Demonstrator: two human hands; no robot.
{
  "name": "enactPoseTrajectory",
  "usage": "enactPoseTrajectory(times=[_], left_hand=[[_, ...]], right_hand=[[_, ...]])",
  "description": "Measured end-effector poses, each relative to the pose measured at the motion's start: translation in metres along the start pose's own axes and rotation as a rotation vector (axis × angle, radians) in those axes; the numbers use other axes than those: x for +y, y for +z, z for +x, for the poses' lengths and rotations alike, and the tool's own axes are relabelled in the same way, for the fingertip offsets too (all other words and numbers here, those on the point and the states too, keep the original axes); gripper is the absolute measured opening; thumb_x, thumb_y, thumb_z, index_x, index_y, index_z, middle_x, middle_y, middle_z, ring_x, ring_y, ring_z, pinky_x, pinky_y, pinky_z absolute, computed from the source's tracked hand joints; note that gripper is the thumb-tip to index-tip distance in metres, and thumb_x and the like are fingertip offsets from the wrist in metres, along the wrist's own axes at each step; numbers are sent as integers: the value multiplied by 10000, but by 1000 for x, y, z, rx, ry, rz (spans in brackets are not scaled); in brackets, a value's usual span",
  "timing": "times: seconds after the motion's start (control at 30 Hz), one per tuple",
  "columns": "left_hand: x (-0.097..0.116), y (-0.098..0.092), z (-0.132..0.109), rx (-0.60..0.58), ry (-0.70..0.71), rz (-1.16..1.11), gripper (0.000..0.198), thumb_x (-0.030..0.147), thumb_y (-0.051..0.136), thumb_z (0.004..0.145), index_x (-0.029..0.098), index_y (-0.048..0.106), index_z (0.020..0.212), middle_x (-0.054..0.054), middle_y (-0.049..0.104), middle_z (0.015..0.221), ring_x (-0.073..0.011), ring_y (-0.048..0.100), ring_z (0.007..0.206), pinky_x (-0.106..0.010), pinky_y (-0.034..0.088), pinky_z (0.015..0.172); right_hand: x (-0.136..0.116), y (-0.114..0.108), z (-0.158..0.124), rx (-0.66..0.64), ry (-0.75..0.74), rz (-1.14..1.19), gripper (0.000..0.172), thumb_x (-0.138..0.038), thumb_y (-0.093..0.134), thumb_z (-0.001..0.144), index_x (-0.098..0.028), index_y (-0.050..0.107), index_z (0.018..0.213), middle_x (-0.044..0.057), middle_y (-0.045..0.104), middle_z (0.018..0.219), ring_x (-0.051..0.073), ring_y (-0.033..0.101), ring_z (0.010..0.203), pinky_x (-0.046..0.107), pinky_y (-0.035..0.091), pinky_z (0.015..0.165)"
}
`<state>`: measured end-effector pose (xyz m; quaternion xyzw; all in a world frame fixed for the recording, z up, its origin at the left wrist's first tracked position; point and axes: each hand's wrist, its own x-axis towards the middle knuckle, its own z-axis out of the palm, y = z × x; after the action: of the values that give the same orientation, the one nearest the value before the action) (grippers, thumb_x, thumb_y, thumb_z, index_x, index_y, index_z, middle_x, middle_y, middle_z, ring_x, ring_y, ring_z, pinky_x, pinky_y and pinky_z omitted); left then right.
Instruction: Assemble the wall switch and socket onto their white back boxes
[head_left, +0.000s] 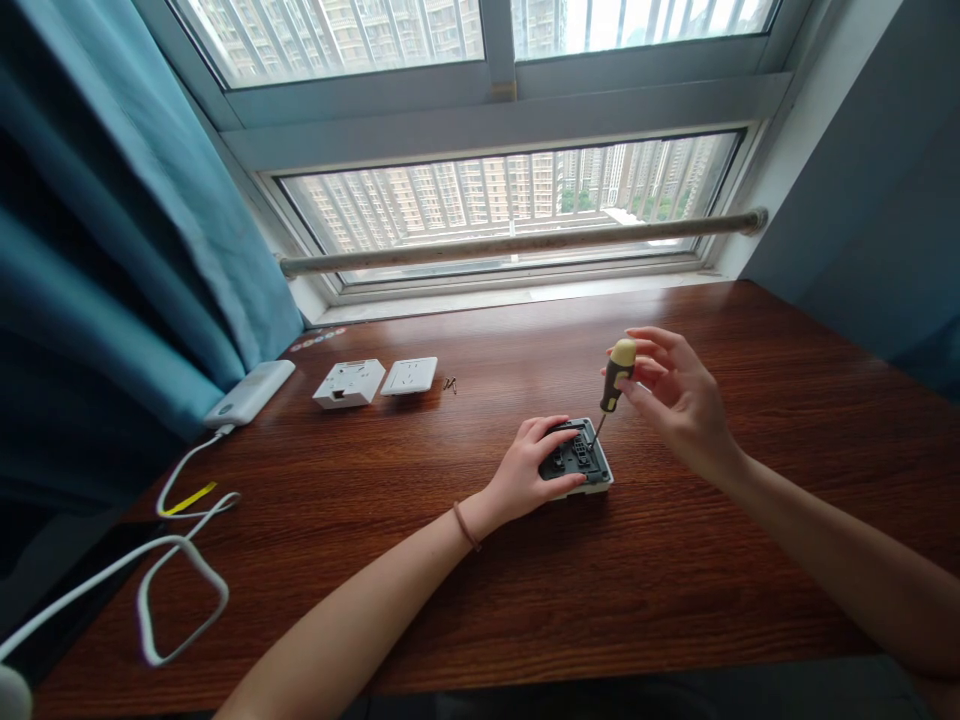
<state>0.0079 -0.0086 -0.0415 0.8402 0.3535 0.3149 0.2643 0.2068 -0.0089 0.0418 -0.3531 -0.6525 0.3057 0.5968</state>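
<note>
Left hand [525, 467] grips dark module [580, 457] between front and back edges of table [397, 460]; right hand [681, 405] pinches screwdriver [613, 388], tip at module.

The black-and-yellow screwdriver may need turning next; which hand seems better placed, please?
Probably the right hand: it holds the screwdriver, while the left hand rests on the dark-grey square plastic device.

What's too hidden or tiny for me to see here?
All in the head view:
- Left part of the dark-faced box: covered by the left hand.
- What the tip of the screwdriver touches: too small.
- How many screws lie there: too small to count surely.
- Far end of the white cable: cut off by the left edge.
</note>
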Motion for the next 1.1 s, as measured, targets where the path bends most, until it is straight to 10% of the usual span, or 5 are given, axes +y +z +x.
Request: enactPoseTrajectory(times=[0.4,1.1], left_hand=[[-1,0,0,-4,4,9,511,418,647,734,248,528,1201,-87,468,1303,-245,383,1213,-425,328,1044],[-2,1,0,-6,4,16,513,426,639,739,238,526,1203,-86,465,1305,-236,381,1212,-406,323,1050]], right_hand=[[5,0,-1,129,-53,-286,372,-234,714,698,-270,574,1042,11,534,931,170,545,822,366,491,787],[-3,3,-2,18,3,12,390,-188,567,803,-278,444,1162,42,531,1064,175,625,823,350,526,722]])
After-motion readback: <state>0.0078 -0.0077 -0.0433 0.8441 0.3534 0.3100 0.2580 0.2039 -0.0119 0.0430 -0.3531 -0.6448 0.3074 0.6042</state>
